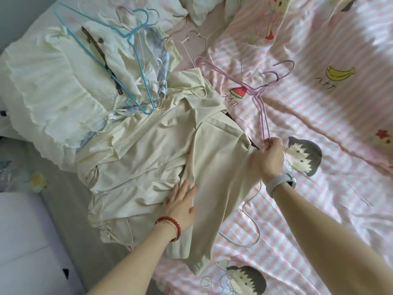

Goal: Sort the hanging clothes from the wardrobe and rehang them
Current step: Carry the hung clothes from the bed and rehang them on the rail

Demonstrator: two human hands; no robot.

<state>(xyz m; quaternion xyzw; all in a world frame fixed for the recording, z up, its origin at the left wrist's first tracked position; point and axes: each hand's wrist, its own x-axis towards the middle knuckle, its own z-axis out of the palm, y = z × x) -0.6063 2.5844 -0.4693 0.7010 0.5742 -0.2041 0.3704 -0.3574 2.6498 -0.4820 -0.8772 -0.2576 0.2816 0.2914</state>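
Your work surface was a bed, covered with a pink-and-white striped sheet printed with cartoon children, a banana and a watermelon slice with lettering beside them. The sheet lay wrinkled across the right and lower parts of the view. At the left edge the bed ended against a grey floor, where a white block stood at the lower left corner.

A cream shirt lay spread and creased at the middle of the bed, its lower end reaching toward you. Your left hand rested flat on that shirt, fingers straight and close together, pressing the cloth; a red bead bracelet sat on that wrist. Your right hand was at the shirt's right edge, fingers pinching the end of two purple hangers, which ran away from you over the sheet with their hooks pointing right. A grey watch was on that wrist.

Beyond the shirt, at upper left, a heap of white and cream garments lay piled, with blue hangers and a brown patterned strap on top. A pale wire hanger lay on the sheet just beside the shirt's lower right side, partly under your right forearm. More pale hangers lay near the top, by white bedding.
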